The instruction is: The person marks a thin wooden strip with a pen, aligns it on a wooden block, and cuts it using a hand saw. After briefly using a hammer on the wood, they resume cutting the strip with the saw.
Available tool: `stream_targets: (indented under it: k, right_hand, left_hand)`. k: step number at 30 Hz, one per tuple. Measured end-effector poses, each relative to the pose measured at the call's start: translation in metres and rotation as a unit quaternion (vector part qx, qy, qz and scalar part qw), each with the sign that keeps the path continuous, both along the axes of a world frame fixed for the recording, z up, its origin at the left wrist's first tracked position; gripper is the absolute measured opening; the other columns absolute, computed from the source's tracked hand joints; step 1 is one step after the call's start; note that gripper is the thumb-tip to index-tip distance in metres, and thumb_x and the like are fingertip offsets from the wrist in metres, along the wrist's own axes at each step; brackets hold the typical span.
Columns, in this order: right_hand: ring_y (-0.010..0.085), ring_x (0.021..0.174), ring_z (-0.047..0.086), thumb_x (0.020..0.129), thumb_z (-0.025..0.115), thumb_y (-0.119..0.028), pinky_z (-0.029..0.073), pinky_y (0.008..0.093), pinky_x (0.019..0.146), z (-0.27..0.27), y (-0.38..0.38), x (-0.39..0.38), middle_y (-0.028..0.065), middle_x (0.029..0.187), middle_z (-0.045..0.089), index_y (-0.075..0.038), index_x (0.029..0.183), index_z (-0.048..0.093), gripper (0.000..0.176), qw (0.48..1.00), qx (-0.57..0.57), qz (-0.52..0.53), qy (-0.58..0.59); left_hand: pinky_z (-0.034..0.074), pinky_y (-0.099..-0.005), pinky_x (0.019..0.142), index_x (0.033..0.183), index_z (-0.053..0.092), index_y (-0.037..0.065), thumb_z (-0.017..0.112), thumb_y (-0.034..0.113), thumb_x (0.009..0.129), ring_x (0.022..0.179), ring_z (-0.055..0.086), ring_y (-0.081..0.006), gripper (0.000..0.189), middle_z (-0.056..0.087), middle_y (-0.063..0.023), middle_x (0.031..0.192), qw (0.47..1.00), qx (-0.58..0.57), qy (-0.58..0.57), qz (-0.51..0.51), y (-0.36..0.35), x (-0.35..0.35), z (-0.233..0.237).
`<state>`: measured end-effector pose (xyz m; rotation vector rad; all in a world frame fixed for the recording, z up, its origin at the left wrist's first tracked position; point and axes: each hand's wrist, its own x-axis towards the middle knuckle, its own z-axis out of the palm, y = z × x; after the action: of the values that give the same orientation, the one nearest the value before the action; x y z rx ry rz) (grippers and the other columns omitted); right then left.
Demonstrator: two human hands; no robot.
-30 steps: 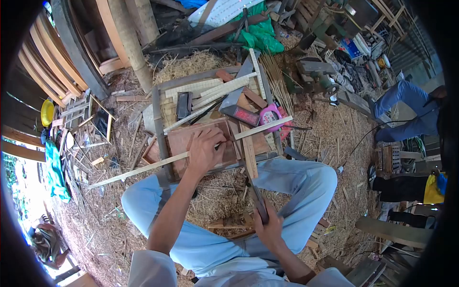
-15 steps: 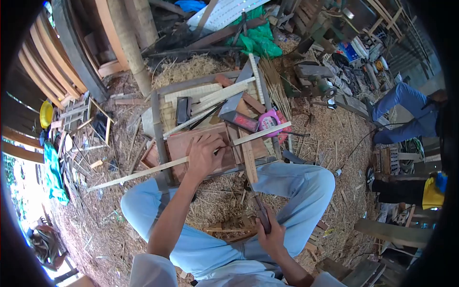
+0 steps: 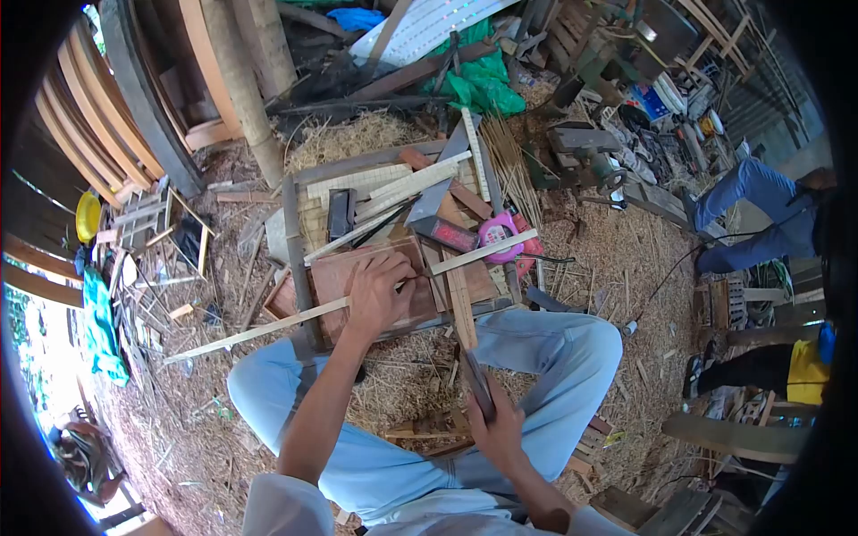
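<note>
I sit on straw with my knees apart in light blue trousers. My left hand (image 3: 377,295) presses a long pale bamboo strip (image 3: 259,329) down onto a reddish wooden board (image 3: 335,268). The strip runs from the lower left up to the right, past a pink tape measure (image 3: 497,230). My right hand (image 3: 496,424) is closed around the handle of a dark tool (image 3: 476,380), probably a knife, whose blade points up toward a wooden slat (image 3: 461,304) beside the board.
More strips, a dark sharpening block (image 3: 340,211) and wood offcuts lie behind the board. A bamboo post (image 3: 241,80) stands at the upper left. Another person's blue-trousered legs (image 3: 760,210) are at the right. Straw and scraps cover the ground.
My right hand with the tool has shifted slightly up and left toward the slat. The left hand stays pressed on the strip.
</note>
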<state>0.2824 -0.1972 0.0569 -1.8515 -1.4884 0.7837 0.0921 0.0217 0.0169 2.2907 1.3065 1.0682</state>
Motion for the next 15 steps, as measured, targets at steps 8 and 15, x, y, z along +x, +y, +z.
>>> stream_targets:
  k: [8,15]
  right_hand:
    - [0.0315,0.066,0.072,0.095,0.066,-0.013,0.055,0.0359,0.06,-0.011,0.1,-0.027,0.0227,0.081,0.07,0.002,0.134,0.058,0.042,0.997,0.055,-0.005,0.046]
    - [0.0307,0.069,0.073,0.094,0.068,-0.014,0.055,0.0344,0.061,-0.003,0.046,-0.012,0.02,0.084,0.072,0.002,0.134,0.058,0.044,1.0,0.014,-0.014,0.01]
  left_hand:
    - [0.042,-0.0401,0.079,0.077,0.063,0.006,0.073,0.006,0.07,0.088,0.061,-0.0264,0.012,0.061,-0.0037,0.086,1.0,-0.009,0.015,-0.006,-0.003,0.0,0.006]
    - [0.043,-0.0404,0.079,0.078,0.064,0.006,0.074,0.007,0.071,0.088,0.061,-0.026,0.013,0.063,-0.003,0.088,1.0,-0.007,0.013,0.004,-0.002,0.0,-0.001]
